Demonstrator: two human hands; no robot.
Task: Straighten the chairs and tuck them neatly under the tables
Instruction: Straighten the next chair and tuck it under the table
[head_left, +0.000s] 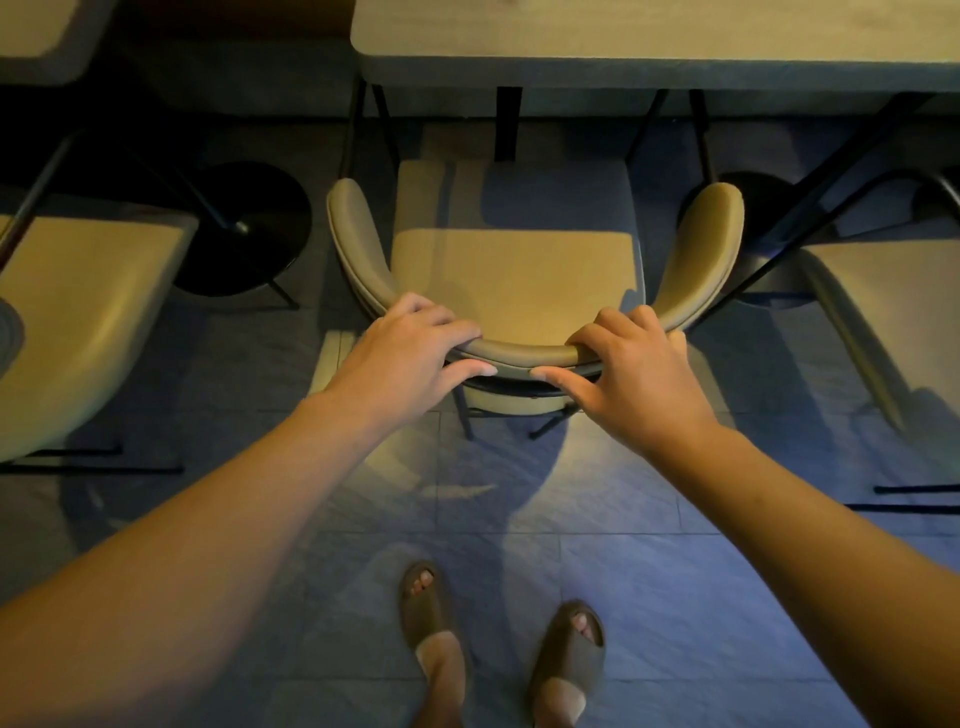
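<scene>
A tan padded chair (514, 275) with a curved wrap-around backrest stands straight in front of me, facing a grey-topped table (623, 47). Its seat front lies just short of the table's near edge. My left hand (410, 353) grips the backrest's curved rim left of centre, fingers over the top and thumb behind. My right hand (634, 364) holds the same rim right of centre in the same way. Both arms are stretched forward.
A second tan chair (88, 322) stands at the left and a third (883, 312) at the right, both angled. Round black table bases (244, 228) rest on the grey tiled floor. Another table corner (47, 36) shows at top left. My sandalled feet (498, 644) stand behind the chair.
</scene>
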